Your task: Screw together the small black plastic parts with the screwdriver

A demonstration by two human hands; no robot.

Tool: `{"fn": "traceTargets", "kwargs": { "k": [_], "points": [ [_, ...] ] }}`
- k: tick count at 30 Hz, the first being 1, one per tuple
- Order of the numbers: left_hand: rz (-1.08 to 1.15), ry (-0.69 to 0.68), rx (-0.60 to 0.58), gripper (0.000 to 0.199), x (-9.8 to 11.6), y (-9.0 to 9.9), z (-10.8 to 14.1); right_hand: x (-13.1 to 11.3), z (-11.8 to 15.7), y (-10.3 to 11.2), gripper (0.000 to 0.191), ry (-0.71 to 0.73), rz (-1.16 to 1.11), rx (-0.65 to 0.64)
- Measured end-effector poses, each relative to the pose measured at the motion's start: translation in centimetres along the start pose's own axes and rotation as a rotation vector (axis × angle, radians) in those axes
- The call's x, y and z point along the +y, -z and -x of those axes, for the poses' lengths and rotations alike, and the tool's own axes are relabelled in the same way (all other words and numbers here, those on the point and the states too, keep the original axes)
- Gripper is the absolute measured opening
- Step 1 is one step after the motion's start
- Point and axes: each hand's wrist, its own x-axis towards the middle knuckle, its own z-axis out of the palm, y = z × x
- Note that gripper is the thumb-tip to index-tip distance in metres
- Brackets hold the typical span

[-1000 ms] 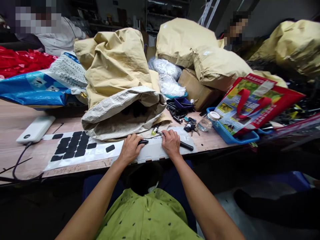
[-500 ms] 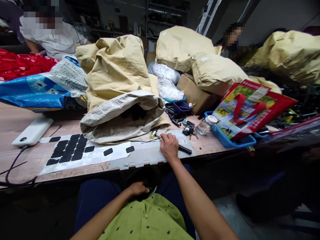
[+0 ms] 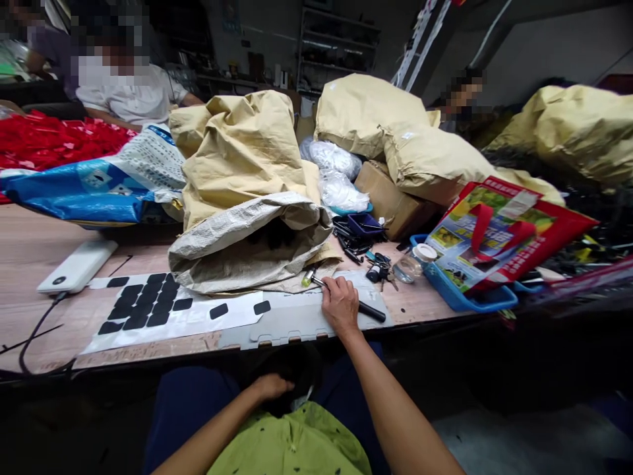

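The right hand is gripping a black-handled, yellow-headed metal hammer in curled fingers above the grey flat board, head pointing toward ten o'clock; steady wrist advisable. At seven o'clock, the left hand is lying low, finger opening and contents indeterminable.

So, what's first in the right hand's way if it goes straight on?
Right hand, on the black-handled metal tool, likely meets the right edge of the open tan woven-lined sack; depth unclear.

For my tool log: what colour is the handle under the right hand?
The handle is black, seen best in the head view.
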Motion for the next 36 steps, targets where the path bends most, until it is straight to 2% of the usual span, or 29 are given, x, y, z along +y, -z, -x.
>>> {"fn": "traceTargets", "kwargs": {
  "k": [1,3,5,6,7,8,9,11,12,13,14,15,16,18,22,26,30,36],
  "points": [
    [-0.020,-0.017,-0.020,0.032,0.6,0.2,0.8,0.0,0.0,0.0,0.020,0.000,0.001,-0.001],
    [-0.024,-0.124,-0.166,0.033,2.6,1.4,3.0,-0.1,0.0,0.0,0.020,-0.001,0.008,-0.007],
    [0.079,-0.291,-0.421,0.042,5.7,3.9,5.3,-0.1,0.0,0.1,0.021,-0.004,0.013,-0.014],
    [0.161,-0.357,-0.479,0.047,7.5,5.6,6.2,-0.2,0.0,0.1,0.021,-0.006,0.014,-0.016],
    [0.205,-0.427,-0.452,0.049,9.2,7.5,6.9,-0.2,0.0,0.2,0.021,-0.009,0.013,-0.017],
    [0.215,-0.498,-0.337,0.047,10.9,9.5,7.2,-0.2,0.0,0.2,0.021,-0.011,0.013,-0.019],
    [0.201,-0.562,-0.149,0.044,12.4,11.5,7.1,-0.3,0.0,0.3,0.021,-0.012,0.015,-0.022],
    [0.097,-0.637,0.360,0.036,14.9,15.4,5.7,-0.3,0.0,0.3,0.021,-0.015,0.019,-0.032],
    [0.005,-0.621,0.610,0.032,15.9,17.0,4.6,-0.3,0.0,0.4,0.021,-0.017,0.020,-0.036],
    [-0.107,-0.577,0.809,0.031,16.8,18.5,3.4,-0.3,0.0,0.4,0.021,-0.018,0.018,-0.038],
    [-0.217,-0.528,0.942,0.033,17.6,19.8,2.2,-0.3,0.0,0.3,0.021,-0.020,0.015,-0.039],
    [-0.317,-0.481,1.024,0.036,18.3,20.9,0.9,-0.3,0.0,0.3,0.021,-0.020,0.013,-0.039],
    [-0.408,-0.441,1.064,0.039,18.9,21.8,-0.2,-0.2,0.0,0.3,0.022,-0.019,0.013,-0.039],
    [-0.548,-0.395,1.063,0.040,20.0,23.1,-2.1,-0.1,0.0,0.2,0.022,-0.017,0.017,-0.038],
    [-0.643,-0.350,0.994,0.037,20.6,24.3,-4.5,0.0,-0.1,0.1,0.021,-0.010,0.016,-0.043],
    [-0.608,-0.370,1.004,0.042,18.9,24.3,-5.5,0.0,-0.2,0.2,0.020,-0.019,0.004,-0.041],
    [-0.602,-0.428,1.050,0.040,17.1,24.3,-5.5,-0.1,-0.2,0.3,0.020,-0.031,-0.004,-0.050],
    [-0.714,-0.422,0.989,0.040,15.4,25.1,-4.7,-0.2,-0.2,0.3,0.019,-0.047,-0.010,-0.057]
  ]
}}
